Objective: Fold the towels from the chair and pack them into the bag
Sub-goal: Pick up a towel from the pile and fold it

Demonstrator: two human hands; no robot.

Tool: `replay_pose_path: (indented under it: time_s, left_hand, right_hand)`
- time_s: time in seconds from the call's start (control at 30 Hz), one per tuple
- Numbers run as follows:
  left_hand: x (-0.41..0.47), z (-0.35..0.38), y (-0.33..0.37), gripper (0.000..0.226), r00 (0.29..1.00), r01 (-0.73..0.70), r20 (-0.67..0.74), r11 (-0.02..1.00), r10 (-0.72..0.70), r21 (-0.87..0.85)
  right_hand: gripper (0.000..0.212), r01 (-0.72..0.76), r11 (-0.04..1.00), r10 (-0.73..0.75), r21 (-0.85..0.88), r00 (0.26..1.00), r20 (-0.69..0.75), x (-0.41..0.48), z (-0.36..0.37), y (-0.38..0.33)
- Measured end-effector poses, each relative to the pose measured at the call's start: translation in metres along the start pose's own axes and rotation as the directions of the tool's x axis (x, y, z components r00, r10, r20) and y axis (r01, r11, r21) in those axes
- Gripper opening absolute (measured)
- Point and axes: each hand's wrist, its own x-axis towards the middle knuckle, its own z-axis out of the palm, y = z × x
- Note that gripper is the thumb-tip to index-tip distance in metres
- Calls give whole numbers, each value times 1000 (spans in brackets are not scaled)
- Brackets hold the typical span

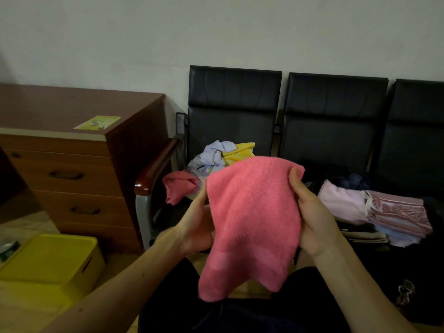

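A pink towel (pixel 249 219) hangs in front of me, held up by both hands. My left hand (pixel 197 224) grips its left edge and my right hand (pixel 310 212) grips its upper right corner, thumb on the front. Behind it, on the leftmost black chair (pixel 230 111), lies a heap of unfolded towels (pixel 216 157): pale blue, yellow and another pink one (pixel 180 186). On the middle seat a dark bag (pixel 360 183) holds folded pink, lilac and striped towels (pixel 374 210).
A brown wooden drawer cabinet (pixel 72 164) stands to the left of the chairs. A yellow plastic box (pixel 50 263) sits on the floor at lower left. A bunch of keys (pixel 406 292) lies at lower right. My dark-trousered lap is below the towel.
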Motion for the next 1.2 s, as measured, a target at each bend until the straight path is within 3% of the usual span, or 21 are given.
replay_pose_path:
  time_s: [0.13, 0.23, 0.3, 0.4, 0.47, 0.57, 0.7, 0.77, 0.83, 0.93, 1.07, 1.2]
  left_hand:
    - [-1, -8, -4, 122, 978, 80, 189, 994, -92, 69]
    - [-6, -5, -4, 106, 962, 33, 267, 993, -62, 109]
    - [-11, -3, -4, 84, 966, 1, 253, 986, -44, 169]
    - [-15, -5, -4, 68, 976, 35, 200, 976, -79, 215]
    - [-16, -2, -2, 64, 991, -9, 132, 978, -20, 211]
    - [-16, 7, 5, 51, 996, -84, 45, 981, 77, 175]
    - [-18, 9, 13, 47, 993, -114, -5, 975, 117, 189]
    - [-17, 7, 18, 45, 984, -164, -27, 948, 177, 274]
    - [-16, 7, 22, 43, 975, -181, -48, 904, 216, 386]
    - [-14, 8, 27, 35, 969, -177, -61, 849, 238, 498]
    - [-9, 11, 33, 43, 936, -211, -116, 796, 331, 567]
    - [-8, 12, 46, 40, 903, -295, -109, 783, 416, 547]
  right_hand:
    - [50, 15, 1000, -15, 14, 1000, 9, 1, -3, -3]
    - [47, 77, 996, -78, 38, 996, 43, -1, -4, -5]
    - [53, 86, 995, -89, 58, 995, 36, -1, -6, -4]
    - [75, 50, 990, -62, 135, 994, 88, 1, -13, -4]
    - [56, 7, 992, -16, 127, 997, 74, 3, -15, -3]
    - [33, -114, 991, 113, -68, 993, -18, 6, -22, 11]
    - [50, -274, 940, 270, -202, 962, -49, 5, -36, 26]
    - [58, -180, 972, 158, -150, 976, -151, 9, -39, 20]
    - [54, -13, 978, -34, -210, 975, -220, 12, -35, 9]
    - [42, 194, 880, -268, -435, 956, -117, 10, -30, -3]
    - [29, 296, 758, -364, -582, 931, -1, 9, -24, -14]
    - [28, 315, 697, -328, -645, 939, 104, 13, -22, -24]
